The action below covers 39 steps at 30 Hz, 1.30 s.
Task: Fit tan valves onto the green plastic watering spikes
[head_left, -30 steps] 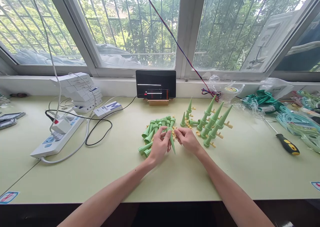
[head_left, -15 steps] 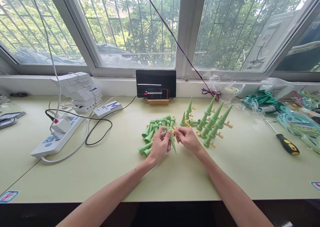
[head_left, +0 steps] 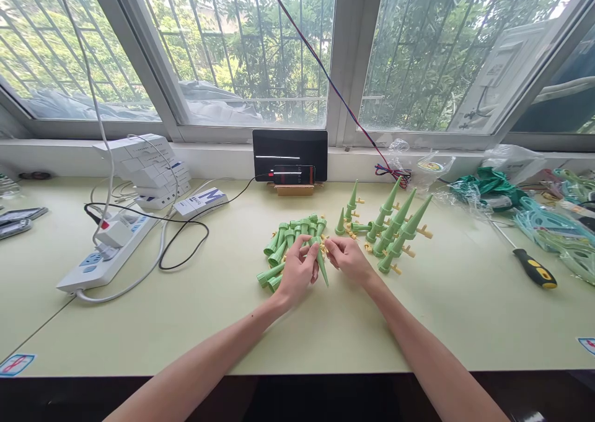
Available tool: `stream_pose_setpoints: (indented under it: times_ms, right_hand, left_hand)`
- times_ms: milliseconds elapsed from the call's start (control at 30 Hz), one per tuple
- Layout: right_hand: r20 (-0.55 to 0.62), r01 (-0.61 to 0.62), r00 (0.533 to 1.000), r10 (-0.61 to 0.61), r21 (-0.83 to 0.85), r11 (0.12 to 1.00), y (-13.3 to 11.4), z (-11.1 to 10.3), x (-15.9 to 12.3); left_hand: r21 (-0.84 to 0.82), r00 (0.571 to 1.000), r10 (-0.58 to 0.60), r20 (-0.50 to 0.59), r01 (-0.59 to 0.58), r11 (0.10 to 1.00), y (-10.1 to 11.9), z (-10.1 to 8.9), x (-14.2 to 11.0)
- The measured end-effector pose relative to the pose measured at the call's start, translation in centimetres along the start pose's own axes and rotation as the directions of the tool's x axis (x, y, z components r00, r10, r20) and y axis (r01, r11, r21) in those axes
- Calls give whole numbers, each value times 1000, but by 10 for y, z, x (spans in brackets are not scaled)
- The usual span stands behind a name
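My left hand (head_left: pixel 295 272) is closed round a green plastic cone spike (head_left: pixel 320 263) whose tip points down toward me. My right hand (head_left: pixel 349 259) pinches a small yellow piece (head_left: pixel 325 248) against the top of that spike. Just beyond my left hand lies a heap of green spikes (head_left: pixel 288 241) without tips showing yellow. To the right of my right hand lie several green spikes with yellow side pieces (head_left: pixel 396 231), some standing, some lying.
A white power strip (head_left: pixel 109 255) with cables lies at the left, beside stacked white boxes (head_left: pixel 149 168). A dark screen with a phone (head_left: pixel 290 157) stands at the back. A black-and-yellow screwdriver (head_left: pixel 532 266) and green bagged items (head_left: pixel 553 220) lie at the right.
The held spike's tip has shifted very slightly; both hands stay in the same place, working at the spike's top.
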State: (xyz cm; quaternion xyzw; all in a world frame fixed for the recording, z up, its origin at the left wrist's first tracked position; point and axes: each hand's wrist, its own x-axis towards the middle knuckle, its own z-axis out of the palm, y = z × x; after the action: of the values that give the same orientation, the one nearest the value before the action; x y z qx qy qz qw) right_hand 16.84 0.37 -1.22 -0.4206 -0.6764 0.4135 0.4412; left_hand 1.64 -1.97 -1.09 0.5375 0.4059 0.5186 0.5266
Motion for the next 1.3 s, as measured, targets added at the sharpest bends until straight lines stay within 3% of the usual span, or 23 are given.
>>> stream_pose_setpoints:
  times_ms: [900, 1300]
  right_hand:
    - [7, 43, 999, -43, 25, 999, 0, -2, -1]
    - [18, 3, 1000, -3, 8, 1000, 2, -2, 0]
  left_hand:
    - [36, 999, 38, 9, -38, 999, -2, -1, 0]
    - [37, 999, 40, -1, -40, 999, 0, -1, 0]
